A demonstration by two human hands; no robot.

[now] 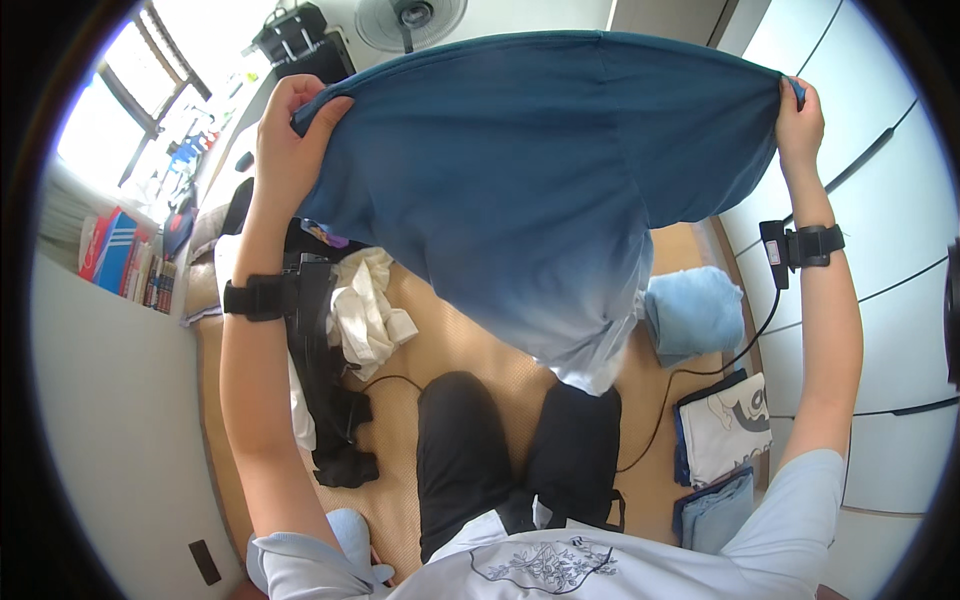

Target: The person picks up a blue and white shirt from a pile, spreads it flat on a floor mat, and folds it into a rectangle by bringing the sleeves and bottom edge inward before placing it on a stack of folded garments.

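Observation:
A short-sleeved shirt [510, 150], fading from dark teal-blue to white, hangs spread in the air between my hands. My left hand [300, 135] pinches its upper left corner between thumb and fingers. At the upper right corner, my right hand [801, 120] grips a bit of the fabric. The pale lower end droops above my knees. Each wrist wears a black strap with a small device, and a cable runs from the right one. Below the shirt, to the right, lies a folded light blue garment [694, 311].
Crumpled cream cloth [367, 311] and black clothes [330, 420] lie on the woven mat [405, 450] at left. Folded shirts [724, 427] and folded jeans [718, 510] are at right beside white cabinets [892, 337]. A fan [411, 19] stands beyond; books [124, 259] are at far left.

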